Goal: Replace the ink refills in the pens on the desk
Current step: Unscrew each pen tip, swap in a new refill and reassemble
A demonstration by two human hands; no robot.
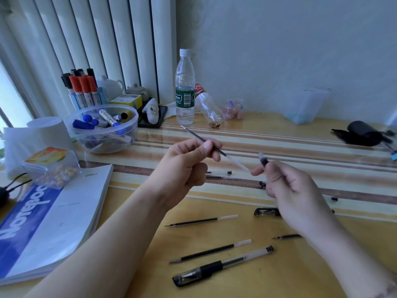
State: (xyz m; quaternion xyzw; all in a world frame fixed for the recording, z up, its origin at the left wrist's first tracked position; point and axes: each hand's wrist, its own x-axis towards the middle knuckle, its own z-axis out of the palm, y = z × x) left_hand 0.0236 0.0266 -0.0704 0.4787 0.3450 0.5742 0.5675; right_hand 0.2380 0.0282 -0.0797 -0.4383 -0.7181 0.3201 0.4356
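Left hand [189,166] pinches an ink refill [214,148] between thumb and fingers above the desk [247,282], tip pointing up toward the water bottle [185,87]. Its clear tail reaches the right hand [294,186], which grips a pen barrel [263,161]; most of the barrel is hidden in the fingers. Nearer than the bottle, spare refills [202,220] and an assembled pen [221,265] lie on the desk.
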